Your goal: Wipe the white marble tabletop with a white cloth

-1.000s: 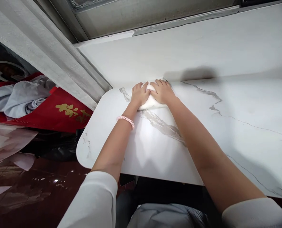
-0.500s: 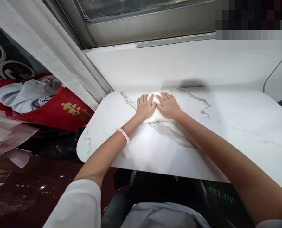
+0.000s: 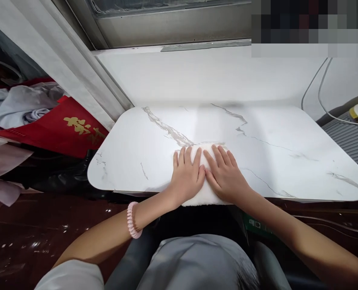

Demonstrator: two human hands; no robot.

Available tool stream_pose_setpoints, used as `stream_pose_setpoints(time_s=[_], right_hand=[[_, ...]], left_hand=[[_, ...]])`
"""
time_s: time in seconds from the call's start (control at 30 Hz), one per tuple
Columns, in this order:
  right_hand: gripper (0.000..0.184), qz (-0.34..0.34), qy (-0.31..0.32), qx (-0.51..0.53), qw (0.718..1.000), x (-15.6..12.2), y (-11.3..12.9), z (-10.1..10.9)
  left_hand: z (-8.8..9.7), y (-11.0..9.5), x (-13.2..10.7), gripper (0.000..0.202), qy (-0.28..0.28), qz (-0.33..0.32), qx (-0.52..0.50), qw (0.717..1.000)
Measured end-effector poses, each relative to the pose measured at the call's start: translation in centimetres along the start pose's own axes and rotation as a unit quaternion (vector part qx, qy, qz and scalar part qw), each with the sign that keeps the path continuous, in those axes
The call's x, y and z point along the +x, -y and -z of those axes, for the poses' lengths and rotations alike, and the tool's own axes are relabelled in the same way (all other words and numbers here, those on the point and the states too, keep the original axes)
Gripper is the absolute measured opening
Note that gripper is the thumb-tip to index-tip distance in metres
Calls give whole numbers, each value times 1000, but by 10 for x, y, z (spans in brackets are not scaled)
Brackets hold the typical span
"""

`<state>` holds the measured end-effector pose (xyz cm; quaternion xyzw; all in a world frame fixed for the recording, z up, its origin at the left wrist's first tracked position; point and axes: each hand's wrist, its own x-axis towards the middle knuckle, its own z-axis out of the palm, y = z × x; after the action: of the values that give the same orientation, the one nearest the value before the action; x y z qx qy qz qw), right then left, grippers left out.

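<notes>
A fluffy white cloth (image 3: 208, 196) lies folded at the front edge of the white marbled tabletop (image 3: 124, 149). My left hand (image 3: 186, 175) rests flat on its left part, fingers stretched out and pointing away from me. On the right part of the cloth lies my right hand (image 3: 227, 175), also flat with its fingers spread. The two thumbs meet or nearly meet in the middle. Both palms press down on the cloth; neither hand grips it. A pink coiled hair tie (image 3: 133, 220) circles my left wrist.
Behind the tabletop rises a white wall panel (image 3: 182, 76) under a metal window frame (image 3: 167, 28). To the left, a red bag (image 3: 55, 139) holds pale cloth. A thin cable (image 3: 320, 80) hangs at the right, near a grey ribbed surface (image 3: 344, 141).
Both hands have drawn the cloth toward me, from near the back of the tabletop to its front edge. My elbows are bent more, and the camera view has shifted.
</notes>
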<state>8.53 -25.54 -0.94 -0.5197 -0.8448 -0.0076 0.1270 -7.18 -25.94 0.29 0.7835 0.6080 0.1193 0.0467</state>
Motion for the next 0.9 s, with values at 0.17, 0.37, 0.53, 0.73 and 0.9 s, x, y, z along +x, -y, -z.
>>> stream_pose_setpoints(time_s=[0.17,0.37,0.53,0.73,0.9], right_hand=[[61,-17,20,11,1000,-10,-7,7],[59,-47,53,-4,997,21,-29,5],[59,-66,55,8,996,79,-79,-4],[58,-58,17,39,997,148,-152,-17],[56,-74,-15,69,995,174,-187,-21]], left_hand=[[-3,-8,-3,54,6,-11,-26,1000],[-10,-6,40,54,20,-20,-27,999],[-22,-6,118,51,-9,-14,-33,999],[-35,-13,210,51,-13,1,-60,998],[-45,-23,256,50,-31,1,-63,998]])
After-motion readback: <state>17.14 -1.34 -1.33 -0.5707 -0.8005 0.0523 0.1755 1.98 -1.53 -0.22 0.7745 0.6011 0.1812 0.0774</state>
